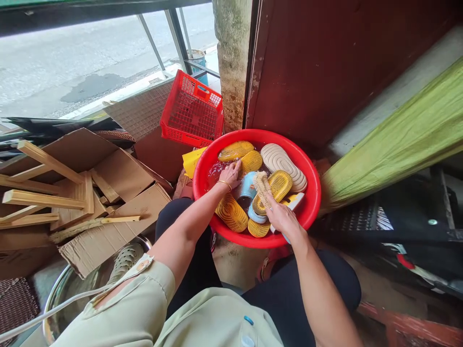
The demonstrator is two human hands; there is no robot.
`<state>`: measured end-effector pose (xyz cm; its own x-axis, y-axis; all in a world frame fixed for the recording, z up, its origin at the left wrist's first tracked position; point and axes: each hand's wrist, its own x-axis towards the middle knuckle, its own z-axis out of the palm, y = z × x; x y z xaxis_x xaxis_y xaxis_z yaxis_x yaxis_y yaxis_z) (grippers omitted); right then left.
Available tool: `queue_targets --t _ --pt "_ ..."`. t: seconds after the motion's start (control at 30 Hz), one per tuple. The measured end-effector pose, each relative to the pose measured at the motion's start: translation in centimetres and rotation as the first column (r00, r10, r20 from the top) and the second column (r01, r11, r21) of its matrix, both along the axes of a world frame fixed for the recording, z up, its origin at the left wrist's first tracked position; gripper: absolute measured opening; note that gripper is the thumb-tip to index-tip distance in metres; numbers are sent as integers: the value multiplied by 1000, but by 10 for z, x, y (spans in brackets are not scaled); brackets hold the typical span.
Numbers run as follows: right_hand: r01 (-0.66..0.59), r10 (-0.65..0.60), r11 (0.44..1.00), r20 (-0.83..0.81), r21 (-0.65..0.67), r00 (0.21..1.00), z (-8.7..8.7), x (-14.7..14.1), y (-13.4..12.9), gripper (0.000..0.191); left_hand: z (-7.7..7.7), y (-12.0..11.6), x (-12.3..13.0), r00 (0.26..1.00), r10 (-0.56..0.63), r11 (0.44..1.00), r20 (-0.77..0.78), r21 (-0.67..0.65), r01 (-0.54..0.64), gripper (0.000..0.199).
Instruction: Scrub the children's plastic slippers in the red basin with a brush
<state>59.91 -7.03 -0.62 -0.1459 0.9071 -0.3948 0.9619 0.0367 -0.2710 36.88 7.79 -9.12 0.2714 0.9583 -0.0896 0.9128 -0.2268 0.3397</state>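
Note:
A round red basin (pixel 314 193) holds water and several shoes, mostly soles up. My left hand (pixel 230 175) is spread in its left half, fingertips at a yellow sole (pixel 251 163). In my right hand (pixel 282 216) is a scrub brush (pixel 262 185), its pale bristles facing up, beside another yellow sole (pixel 281 184). A light blue shoe (pixel 248 185) lies between my hands. White ridged soles (pixel 284 164) rest at the basin's upper right, and a yellow sole (pixel 232 213) lies below my left wrist.
Behind the basin stands a red plastic crate (pixel 193 108) near a worn pillar (pixel 233 62). Cardboard (pixel 115 236) and a wooden stool (pixel 54 193) lie at left. Green cloth (pixel 394 140) hangs at right. A metal basin (pixel 60 294) with a shoe sits lower left.

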Motion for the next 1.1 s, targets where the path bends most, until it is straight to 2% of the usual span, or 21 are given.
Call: queue_targets --t 0.13,0.23,0.3,0.4,0.47,0.5,0.57,0.63,0.67,0.7,0.77,0.87,0.97,1.1 --pt "13 -13 1000 -8 14 1000 -1 0 -6 68 9 -3 3 985 93 994 146 -75 -82 94" --pt "20 -20 999 -10 27 1000 -2 2 -10 68 20 -6 1 914 125 992 386 -48 -115 93" --pt "46 -45 998 -31 36 999 -2 2 -10 68 33 -9 -1 772 129 991 622 -59 -118 95" --pt "123 -115 990 -110 72 987 0 2 -7 65 57 -20 -2 389 235 971 891 -233 -53 91" --pt "203 -180 975 -212 90 961 4 2 -5 64 70 -31 -2 177 389 912 904 -406 67 80" --pt "243 -212 967 -277 80 937 6 3 -5 64 74 -38 -2 114 476 863 872 -488 133 71" --pt "287 -255 958 -421 13 871 10 7 -9 65 76 -52 -2 48 638 741 769 -629 237 56" --pt "251 -251 965 -536 -73 806 12 10 -18 67 70 -65 -1 43 752 622 658 -730 281 48" --pt "222 -232 971 -565 -88 792 13 11 -22 67 65 -71 0 58 781 587 622 -763 272 47" --pt "201 -204 977 -570 -69 796 13 10 -26 66 59 -77 2 85 788 576 610 -779 249 48" --pt "192 -141 980 -501 52 854 12 6 -32 63 48 -87 9 148 757 606 636 -769 204 56" --pt "152 -94 967 -273 202 958 11 -6 -29 62 37 -97 19 204 696 652 689 -724 225 62" --pt "101 -91 984 -77 145 993 12 -18 -15 65 33 -99 26 221 698 630 681 -731 262 53" --pt "110 -109 987 -19 115 994 11 -26 8 62 30 -95 25 238 740 583 629 -776 239 48"
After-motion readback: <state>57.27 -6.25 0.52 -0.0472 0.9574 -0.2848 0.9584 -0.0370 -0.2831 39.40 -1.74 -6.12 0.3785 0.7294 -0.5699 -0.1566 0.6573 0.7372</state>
